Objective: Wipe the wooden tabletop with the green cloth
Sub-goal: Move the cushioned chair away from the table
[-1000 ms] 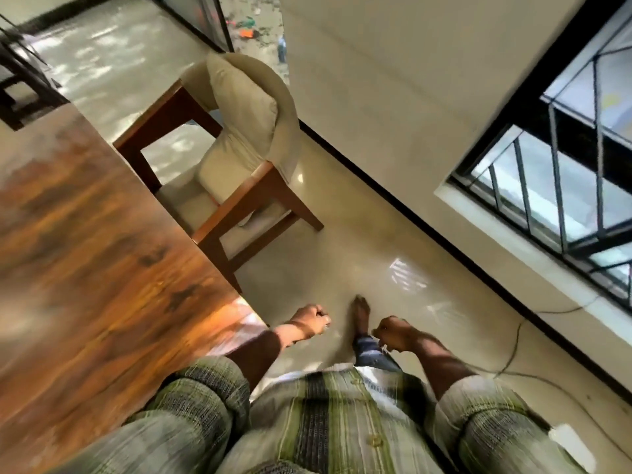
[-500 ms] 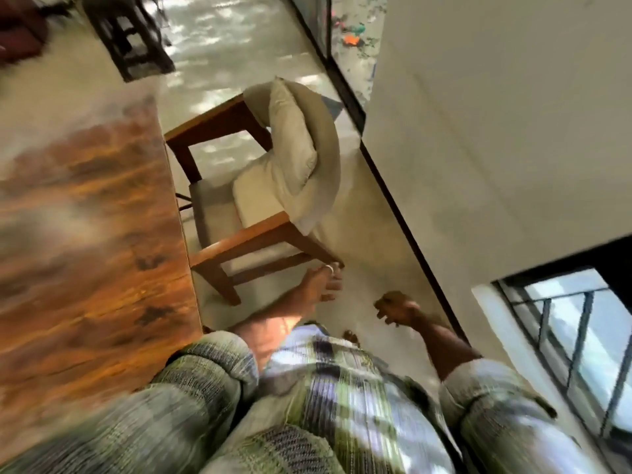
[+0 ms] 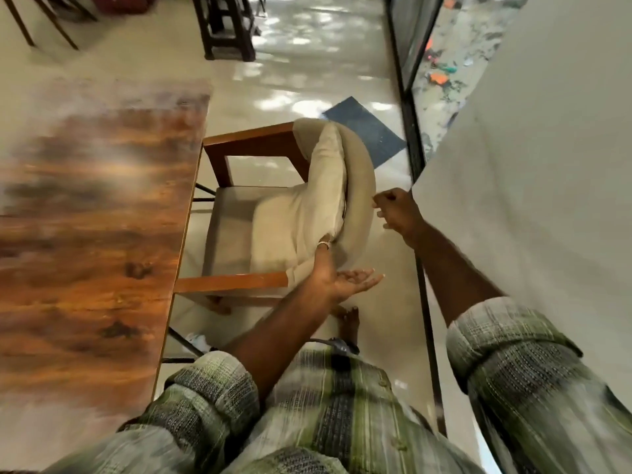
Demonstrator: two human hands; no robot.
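The plain white wall (image 3: 530, 165) fills my right side, and I judge the person is standing in the lane between it and the table. The glossy brown wooden tabletop (image 3: 95, 234) runs along the left from near to far. Glare and blur wash over it, and I see nothing lying on the part in view.

The green cloth is nowhere in view: not on the tabletop, not on the chair, not in either hand. So I judge wiping has not begun and the cloth must be fetched first.

Just right of the table's edge stands the beige-cushioned armchair with a red-brown wooden frame (image 3: 239, 281). It faces the table as a seat for it, its loose back cushion leaning against the backrest. Farther off, a dark blue rectangular floor mat (image 3: 366, 131) lies by the glass door, probably as a place to step in.

The left hand (image 3: 342, 282) is released, palm up with fingers straight, in front of the chair's near arm. I cannot tell whether its thumb touches the cushion. The right hand (image 3: 396, 210) is raised beside the wall's corner and clenched into a fist, with nothing showing in it. To me, both arms look held out for balance, not reaching for anything.
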